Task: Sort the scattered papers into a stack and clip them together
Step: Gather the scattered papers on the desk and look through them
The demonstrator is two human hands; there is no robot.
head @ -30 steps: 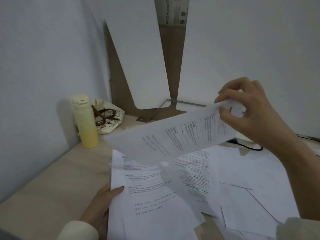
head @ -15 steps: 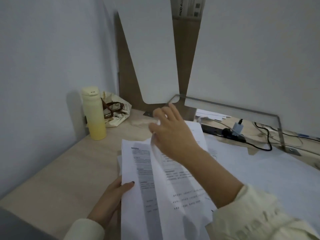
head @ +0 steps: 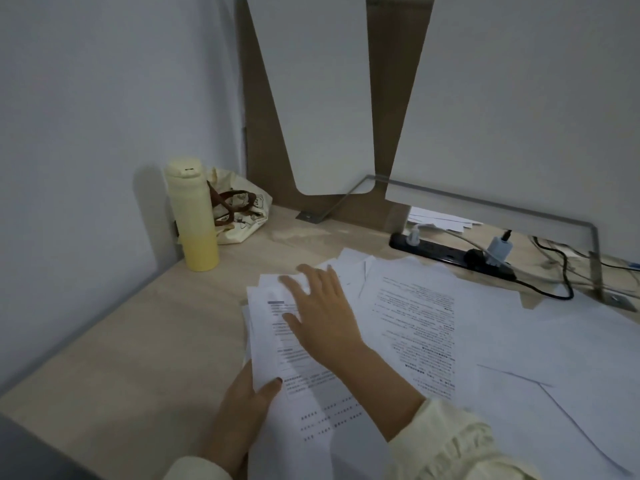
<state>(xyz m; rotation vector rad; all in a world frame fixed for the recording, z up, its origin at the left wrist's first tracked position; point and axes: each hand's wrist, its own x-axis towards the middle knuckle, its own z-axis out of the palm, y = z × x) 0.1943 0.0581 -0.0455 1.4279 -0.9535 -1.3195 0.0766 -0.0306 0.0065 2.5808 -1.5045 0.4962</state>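
The right hand (head: 322, 317) lies flat, fingers spread, on a thin stack (head: 273, 336) of printed paper on the pale wood-grain desk (head: 138, 341). The left hand (head: 239, 420) pinches the stack's left edge, thumb on top. Loose papers (head: 415, 323) overlap rightward. A smooth cylindrical bottle (head: 192, 216) touches a crumpled cloth bag (head: 246, 211).

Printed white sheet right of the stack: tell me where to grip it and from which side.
The printed white sheet lies flat on blank white sheets, and the right arm crosses its near left part. Probably best to come from the right and peel up its far right corner, then pinch it.
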